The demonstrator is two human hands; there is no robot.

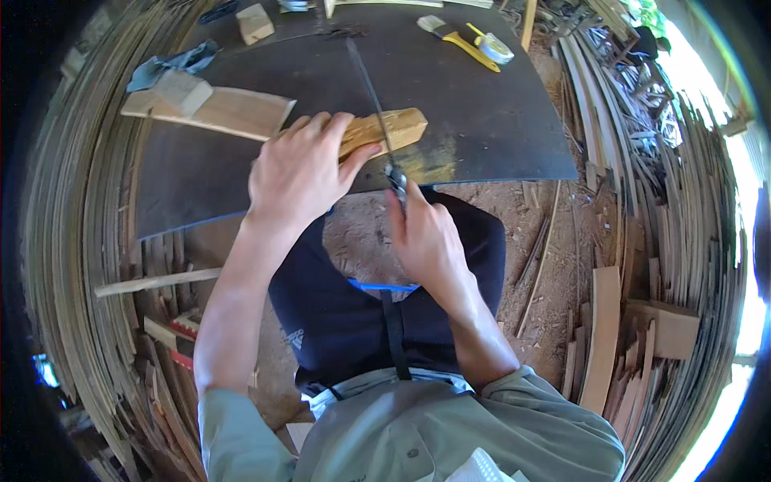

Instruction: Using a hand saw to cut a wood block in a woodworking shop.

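My left hand (297, 169) grips a yellowish wooden block (405, 124) near the front edge of the dark tabletop (514, 120), its thumb along the near side. My right hand (422, 233) is closed on the dark handle of a saw (365, 80), whose long narrow blade lies across the block to the right of my left fingers and reaches toward the back of the table. To the left, a flat pale board (241, 116) bears a light block (183, 90), with a crumpled blue cloth (161, 68) behind it.
A yellow-handled brush (474, 52) and a white-and-yellow roll (496, 50) lie at the back right, a small wooden block (255, 24) at the back left. Stacked wood strips (675, 209) flank me on both sides. A red-and-white item (181, 345) sits low left.
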